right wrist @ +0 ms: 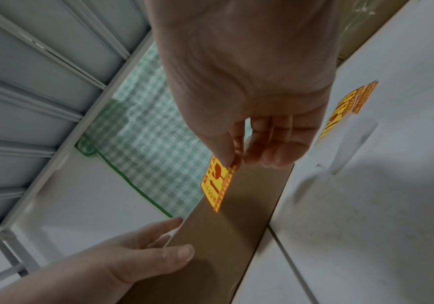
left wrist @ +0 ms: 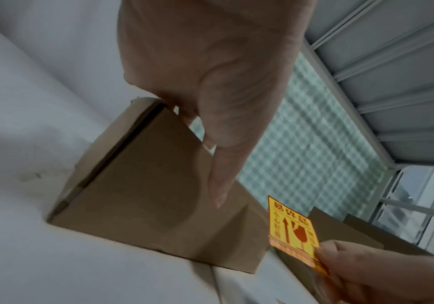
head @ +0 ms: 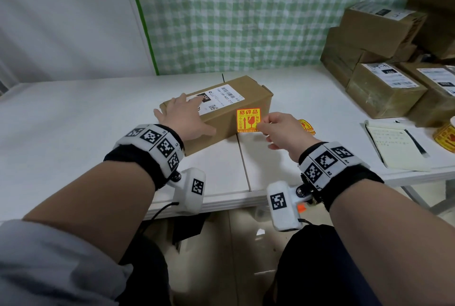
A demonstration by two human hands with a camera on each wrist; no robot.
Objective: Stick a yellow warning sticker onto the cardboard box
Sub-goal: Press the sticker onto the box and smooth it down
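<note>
A white worktop, made of panels with a seam, stands against a plain white wall. A green-and-white checked cloth hangs behind it. The floor below is glossy beige tile.

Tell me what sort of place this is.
Probably a parcel packing station: stacked cardboard boxes with shipping labels, a white table, and a roll of yellow stickers at the right edge.

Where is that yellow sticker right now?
In the head view the yellow sticker is near centre, pinched by the right hand against the near side of the cardboard box, which the left hand steadies.
</note>
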